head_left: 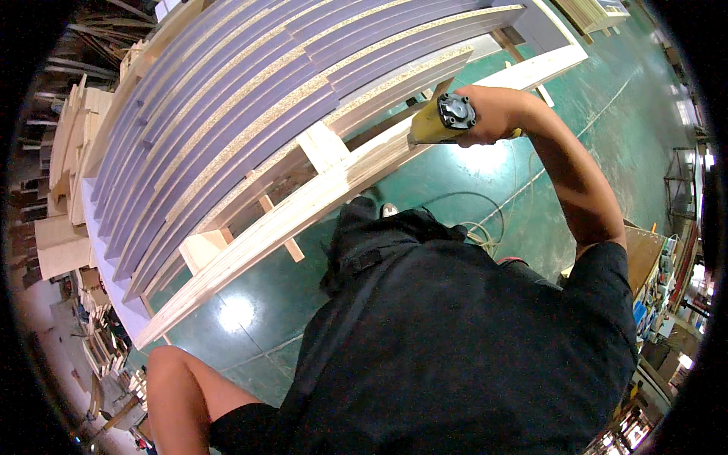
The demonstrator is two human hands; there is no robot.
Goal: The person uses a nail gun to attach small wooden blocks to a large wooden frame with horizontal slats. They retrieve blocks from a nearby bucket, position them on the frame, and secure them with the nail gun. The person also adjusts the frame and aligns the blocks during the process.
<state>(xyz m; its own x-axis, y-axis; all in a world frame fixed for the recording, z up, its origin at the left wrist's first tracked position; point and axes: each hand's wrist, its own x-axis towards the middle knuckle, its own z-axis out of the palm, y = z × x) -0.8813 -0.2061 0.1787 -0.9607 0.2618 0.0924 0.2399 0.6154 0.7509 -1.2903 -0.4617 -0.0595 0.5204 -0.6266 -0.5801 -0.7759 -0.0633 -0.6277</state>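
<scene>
The yellow-bodied handheld power tool with a black, four-bolted end cap [431, 124] is at the long pale wooden beam [303, 208], its long axis slanting down-left from cap to nose (whether the nose touches the wood, I cannot tell). The right hand [491, 114] is curled closed around it; the left hand is out of sight, its state unknowable.

A brown-topped table [643, 256] has small clutter [669, 265] along its right side. Glossy green floor [644, 163] spreads beyond it, with a dark rack [677, 178] just past its far end. Stacked boards [588, 14] lie well beyond the table. Well to its left are leaning sheets [67, 140], a pale panel [64, 246] and jumbled offcuts [105, 350].
</scene>
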